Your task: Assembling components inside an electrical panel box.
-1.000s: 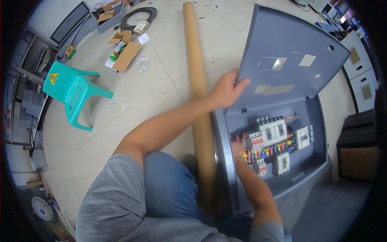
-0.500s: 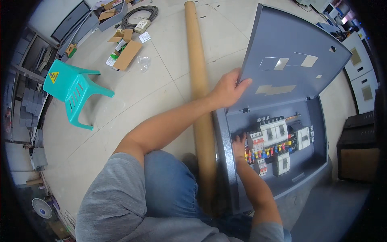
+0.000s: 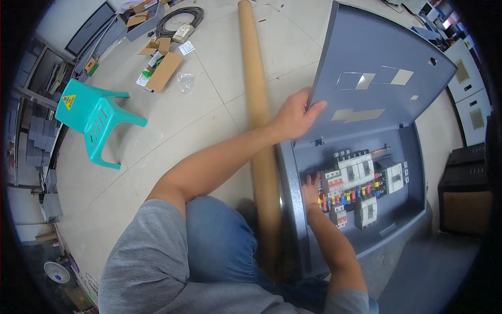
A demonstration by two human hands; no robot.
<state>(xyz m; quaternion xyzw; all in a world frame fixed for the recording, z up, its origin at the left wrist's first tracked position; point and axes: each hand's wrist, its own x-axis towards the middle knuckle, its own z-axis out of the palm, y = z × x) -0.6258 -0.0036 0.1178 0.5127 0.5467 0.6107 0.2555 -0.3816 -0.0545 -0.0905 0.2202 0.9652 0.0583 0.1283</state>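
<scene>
Grey electrical panel box (image 3: pixel 413 157) lies on the floor, door (image 3: pixel 376 78) already swung up. Left hand (image 3: pixel 295 115) grips the door edge; right hand (image 3: pixel 312 186), fingers spread, touches the breakers (image 3: pixel 355 180) inside. Wiring work unfinished. Cardboard tube (image 3: pixel 257 104) lies just beside; teal stool (image 3: pixel 94 118) well apart.

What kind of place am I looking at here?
Probably an electrical workshop or storeroom. A grey metal electrical cabinet lies open on the tiled floor, showing rows of breakers; a coiled black cable and opened cardboard boxes lie nearby.
</scene>
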